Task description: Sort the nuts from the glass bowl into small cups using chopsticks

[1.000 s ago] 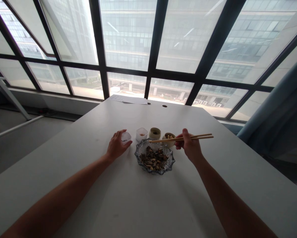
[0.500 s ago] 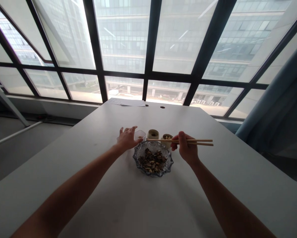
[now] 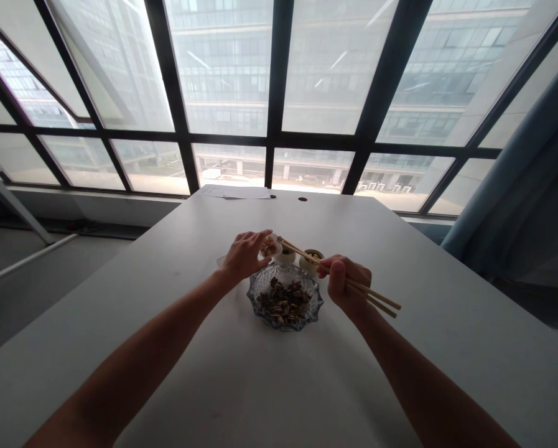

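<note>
My left hand (image 3: 247, 255) grips a small clear dish (image 3: 270, 246) with light brown pieces in it, tilted beside a small round pot (image 3: 286, 254). Closed round a pair of wooden chopsticks (image 3: 302, 252), my right hand (image 3: 348, 281) is over the table at the right, and the chopstick tips are at the dish's rim. Another small pot (image 3: 309, 264) with pale pieces stands near my right fingers. In front of them sits a scalloped glass bowl (image 3: 285, 323) of striped seeds. Part of a clear object (image 3: 220, 261) shows behind my left wrist.
White paper sheets (image 3: 241, 192) lie at the far edge of the white table (image 3: 204, 354), near two dark round holes. Large windows stand beyond, and a blue curtain (image 3: 516, 180) hangs at the right.
My left hand has taken hold of the clear dish, lifting and tilting it toward the pots. The chopsticks have swung so their tips point up and left, to the dish.
</note>
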`<control>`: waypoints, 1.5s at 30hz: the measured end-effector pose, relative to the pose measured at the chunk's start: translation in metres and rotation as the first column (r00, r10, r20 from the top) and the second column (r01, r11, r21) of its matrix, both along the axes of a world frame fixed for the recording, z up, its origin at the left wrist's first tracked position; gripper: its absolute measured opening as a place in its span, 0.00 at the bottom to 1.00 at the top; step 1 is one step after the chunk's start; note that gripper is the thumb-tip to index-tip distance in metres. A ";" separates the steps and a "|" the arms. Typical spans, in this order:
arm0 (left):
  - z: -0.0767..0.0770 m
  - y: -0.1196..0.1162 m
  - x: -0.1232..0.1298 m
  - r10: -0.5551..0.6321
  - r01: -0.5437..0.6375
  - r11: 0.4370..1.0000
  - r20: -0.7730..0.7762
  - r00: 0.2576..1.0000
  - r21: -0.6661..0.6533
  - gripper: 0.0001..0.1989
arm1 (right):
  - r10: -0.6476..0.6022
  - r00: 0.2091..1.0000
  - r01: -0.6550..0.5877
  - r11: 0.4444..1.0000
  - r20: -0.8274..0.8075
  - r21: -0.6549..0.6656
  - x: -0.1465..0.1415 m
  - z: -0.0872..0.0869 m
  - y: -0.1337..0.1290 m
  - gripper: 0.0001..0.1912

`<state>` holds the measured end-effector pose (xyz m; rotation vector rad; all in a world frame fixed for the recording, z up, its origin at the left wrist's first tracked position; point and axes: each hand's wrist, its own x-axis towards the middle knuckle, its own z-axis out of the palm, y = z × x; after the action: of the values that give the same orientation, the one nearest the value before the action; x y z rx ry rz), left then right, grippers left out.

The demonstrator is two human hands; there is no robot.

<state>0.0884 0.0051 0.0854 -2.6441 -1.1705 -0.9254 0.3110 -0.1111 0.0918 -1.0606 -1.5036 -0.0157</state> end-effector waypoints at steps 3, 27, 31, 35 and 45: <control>0.000 -0.002 -0.002 0.010 -0.011 1.000 0.013 1.000 0.009 0.33 | 0.139 0.982 -0.135 0.990 0.125 -0.038 -0.006 0.000 0.004 0.22; -0.013 0.006 -0.028 0.162 -0.165 0.974 -0.032 0.986 -0.153 0.35 | 0.464 0.881 -0.424 0.691 -0.090 -0.585 0.012 0.006 0.014 0.27; -0.035 -0.004 -0.057 0.181 -0.168 0.981 0.147 0.973 -0.096 0.34 | 0.342 0.938 -0.316 0.799 -0.045 -0.511 0.019 0.016 0.012 0.26; -0.063 -0.007 -0.074 0.205 -0.131 0.963 0.321 0.925 -0.237 0.37 | 0.374 0.925 -0.271 0.767 0.062 -0.582 0.022 0.022 0.010 0.26; -0.077 -0.013 -0.076 0.243 0.010 0.899 0.516 0.821 -0.439 0.48 | 0.302 0.951 -0.166 0.686 0.070 -0.708 0.034 0.048 -0.012 0.27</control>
<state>0.0128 -0.0078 0.0085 -2.6242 -1.8324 -1.6728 0.3451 -0.1232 0.1394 -1.4758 -1.8635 0.7173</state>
